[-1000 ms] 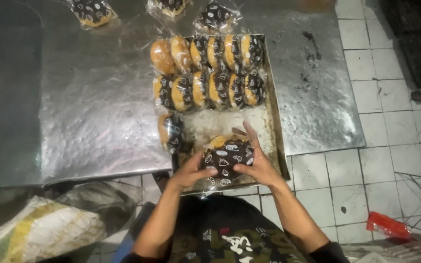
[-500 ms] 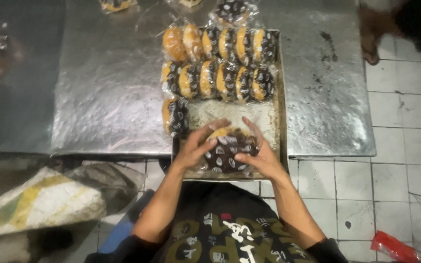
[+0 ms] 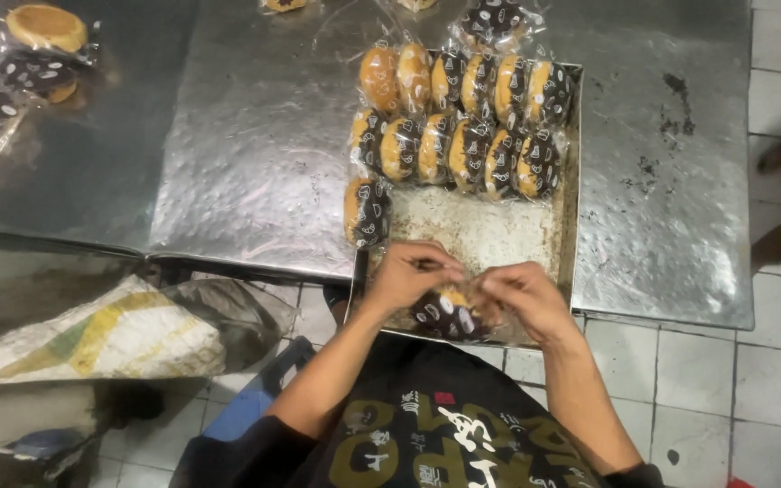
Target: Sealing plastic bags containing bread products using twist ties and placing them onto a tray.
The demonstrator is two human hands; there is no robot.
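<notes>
At the tray's [image 3: 571, 181] near edge: left hand [image 3: 409, 276] and right hand [image 3: 522, 296] both gripping one wrapped bun [image 3: 445, 314]. Beyond it, filling up: two rows of wrapped buns [image 3: 463, 117] packed, bare tray between.

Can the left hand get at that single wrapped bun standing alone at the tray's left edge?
Probably yes. The left hand sits just below the lone bun, nothing lies between them, though both hands hold a wrapped bun.

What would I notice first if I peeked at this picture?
First, the two rows of wrapped buns, golden with black patterned wrappers, standing at the far end of a metal tray on the shiny steel table. Then the left hand and right hand, close together at the tray's near edge, holding one wrapped bun between them. A striped sack lies on the floor to the left.
</notes>
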